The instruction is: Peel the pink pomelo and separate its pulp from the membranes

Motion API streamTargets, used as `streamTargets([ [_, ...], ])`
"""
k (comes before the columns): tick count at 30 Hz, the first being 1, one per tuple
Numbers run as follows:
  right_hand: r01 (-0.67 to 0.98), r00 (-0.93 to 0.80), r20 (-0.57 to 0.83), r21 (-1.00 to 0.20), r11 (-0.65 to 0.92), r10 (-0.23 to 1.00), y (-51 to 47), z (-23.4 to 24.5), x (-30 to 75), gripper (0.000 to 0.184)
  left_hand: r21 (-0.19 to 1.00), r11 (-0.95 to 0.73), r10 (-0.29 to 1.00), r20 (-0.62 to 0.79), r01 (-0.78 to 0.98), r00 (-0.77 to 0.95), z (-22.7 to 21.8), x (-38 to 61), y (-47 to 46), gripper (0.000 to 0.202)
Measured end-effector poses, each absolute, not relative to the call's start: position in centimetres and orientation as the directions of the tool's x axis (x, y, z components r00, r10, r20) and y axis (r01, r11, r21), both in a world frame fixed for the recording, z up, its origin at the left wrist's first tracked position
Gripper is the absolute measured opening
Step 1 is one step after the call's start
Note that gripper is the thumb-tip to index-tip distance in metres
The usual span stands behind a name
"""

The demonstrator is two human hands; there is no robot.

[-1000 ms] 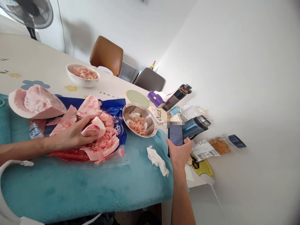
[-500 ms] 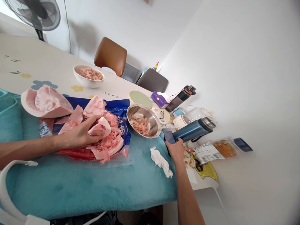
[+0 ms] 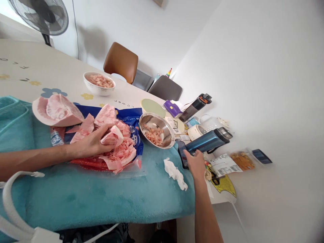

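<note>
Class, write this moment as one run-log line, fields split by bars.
left hand: holding pink fruit piece | right hand: open at phone, contact unclear | steel bowl: pink bits inside | crumpled tissue: on teal cloth

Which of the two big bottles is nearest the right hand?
The blue bottle, right by the right hand. The black bottle, with orange on its cap, is farther away, beside the purple box.

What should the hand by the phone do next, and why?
Probably move the right hand over to the pink, pale-rimmed fruit piece. The left hand grips that piece, while the black rectangular phone seems to lie beside the shiny blue cylindrical bottle, with the right hand looking open at its edge.
</note>
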State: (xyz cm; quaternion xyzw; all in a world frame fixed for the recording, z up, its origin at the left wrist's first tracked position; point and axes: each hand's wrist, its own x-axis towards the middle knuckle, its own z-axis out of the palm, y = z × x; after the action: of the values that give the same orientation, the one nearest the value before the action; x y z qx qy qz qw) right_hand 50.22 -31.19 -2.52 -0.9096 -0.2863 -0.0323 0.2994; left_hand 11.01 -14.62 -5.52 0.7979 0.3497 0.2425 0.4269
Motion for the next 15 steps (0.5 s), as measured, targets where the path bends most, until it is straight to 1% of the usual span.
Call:
streamTargets([
  [2,0.554,0.831,0.334,-0.567,-0.61,0.445,-31.1,-0.9,48.3,0.063,0.844,-0.397,0.774,0.096,0.362,0.626,-5.6,11.0,-14.6,0.063],
  [3,0.575,0.818,0.394,-0.594,-0.562,0.42,-31.0,0.0,46.9,0.053,0.843,-0.396,0.779,0.098,0.364,0.62,-5.5,10.9,-14.6,0.063],
  [4,0.61,0.792,0.468,-0.646,-0.459,0.393,-30.7,0.8,45.3,0.041,0.847,-0.39,0.777,0.094,0.36,0.622,-5.5,10.9,-14.6,0.064],
  [5,0.651,0.755,0.528,-0.675,-0.348,0.39,-30.4,1.6,43.4,0.036,0.853,-0.384,0.774,0.09,0.353,0.626,-5.3,10.9,-14.6,0.063],
  [7,0.711,0.657,0.567,-0.686,-0.156,0.497,-29.3,2.9,39.2,0.038,0.862,-0.385,0.77,0.103,0.329,0.629,-5.0,10.8,-14.6,0.061],
  [8,0.725,0.6,0.57,-0.683,-0.082,0.562,-28.6,3.3,37.1,0.039,0.862,-0.396,0.773,0.127,0.316,0.621,-4.8,10.8,-14.7,0.061],
  [9,0.725,0.528,0.538,-0.688,-0.02,0.657,-27.8,3.5,35.1,0.037,0.861,-0.411,0.78,0.162,0.299,0.605,-4.6,10.8,-14.7,0.061],
  [10,0.711,0.458,0.511,-0.702,0.046,0.728,-27.0,3.5,33.3,0.034,0.857,-0.428,0.788,0.199,0.286,0.583,-4.4,10.8,-14.8,0.062],
  [11,0.681,0.363,0.473,-0.723,0.118,0.803,-26.0,3.4,31.7,0.03,0.852,-0.444,0.79,0.225,0.278,0.571,-4.2,10.8,-14.8,0.062],
  [12,0.631,0.294,0.44,-0.756,0.174,0.848,-25.1,3.1,30.5,0.027,0.845,-0.459,0.79,0.247,0.274,0.562,-4.2,10.8,-14.9,0.061],
  [13,0.575,0.244,0.403,-0.792,0.203,0.882,-24.1,2.7,29.4,0.03,0.84,-0.472,0.791,0.268,0.269,0.55,-4.2,10.9,-14.8,0.062],
  [15,0.478,0.192,0.279,-0.864,0.158,0.941,-22.4,1.7,28.1,0.048,0.833,-0.488,0.789,0.291,0.263,0.542,-4.3,10.8,-14.8,0.064],
])
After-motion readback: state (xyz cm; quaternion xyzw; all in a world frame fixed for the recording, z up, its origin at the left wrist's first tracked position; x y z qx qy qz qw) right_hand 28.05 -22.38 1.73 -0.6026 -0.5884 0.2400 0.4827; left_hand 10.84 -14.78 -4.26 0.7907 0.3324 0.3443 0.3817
